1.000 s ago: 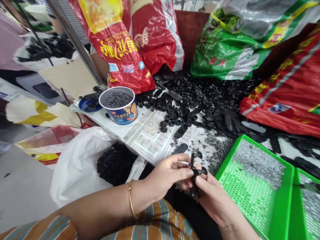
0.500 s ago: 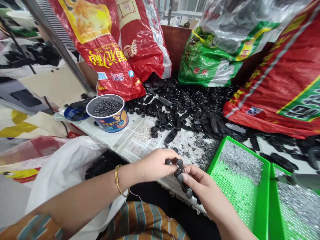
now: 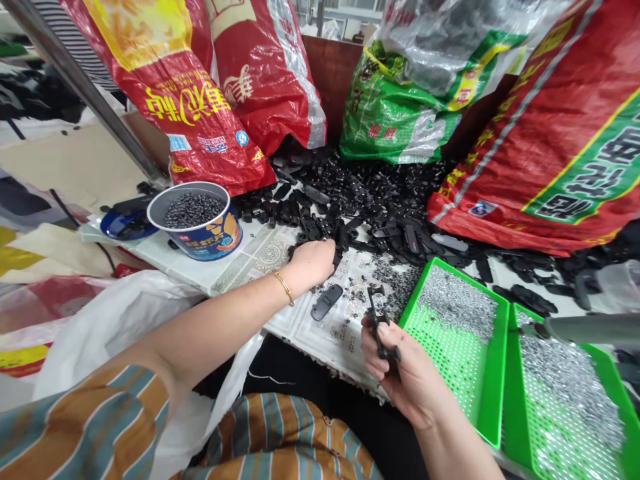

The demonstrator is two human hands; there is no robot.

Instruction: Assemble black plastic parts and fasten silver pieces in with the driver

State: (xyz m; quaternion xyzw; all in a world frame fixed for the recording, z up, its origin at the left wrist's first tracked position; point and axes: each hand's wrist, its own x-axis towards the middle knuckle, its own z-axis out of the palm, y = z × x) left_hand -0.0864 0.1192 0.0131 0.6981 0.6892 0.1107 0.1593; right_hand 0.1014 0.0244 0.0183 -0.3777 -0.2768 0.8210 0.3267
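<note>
My right hand (image 3: pixel 400 373) is closed around a black plastic part (image 3: pixel 381 333), which points up from between thumb and fingers. My left hand (image 3: pixel 313 263), with a gold bangle at the wrist, reaches to the near edge of the heap of black parts (image 3: pixel 370 193). Its fingers are bent down and what they touch is hidden. A flat oblong black piece (image 3: pixel 327 302) lies on the tabletop between the two hands.
A blue tub (image 3: pixel 210 237) of small black pieces stands left, beside a blue dish (image 3: pixel 127 223). Green perforated trays (image 3: pixel 505 373) with silvery bits are at right. Red sacks (image 3: pixel 550 133) and a green sack (image 3: pixel 390 120) stand behind the heap.
My hands have come apart: the left has moved forward to the heap, while the right keeps a black part. A flat black piece now lies on the tabletop. The view has shifted slightly.
</note>
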